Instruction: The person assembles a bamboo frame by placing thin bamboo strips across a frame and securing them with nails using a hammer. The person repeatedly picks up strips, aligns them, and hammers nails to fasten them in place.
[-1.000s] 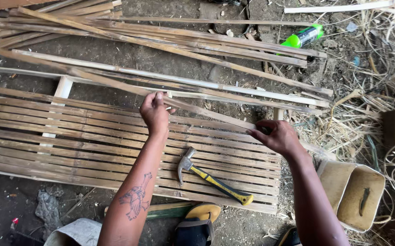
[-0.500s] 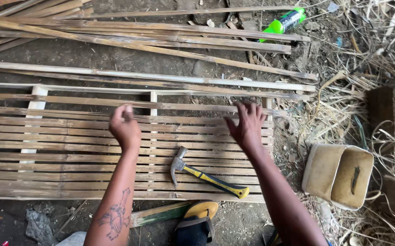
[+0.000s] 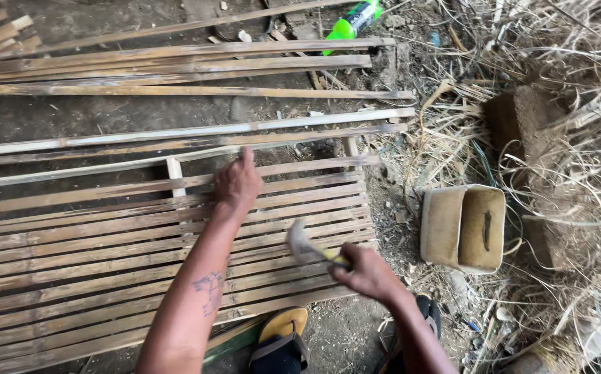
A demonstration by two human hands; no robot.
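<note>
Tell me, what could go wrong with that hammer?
The right hand holds the hammer raised, blurred with motion, while the left hand presses on the slats nearby, so a swing might hit fingers. A slat might also crack or splinter.

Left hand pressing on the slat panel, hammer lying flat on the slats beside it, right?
Not quite. The left hand does press on the slat panel, but the head view shows the hammer lifted off the slats, gripped in the right hand.

Hammer (image 3: 302,244) head motion-blurred, handle hidden in right hand (image 3: 364,271)
</note>
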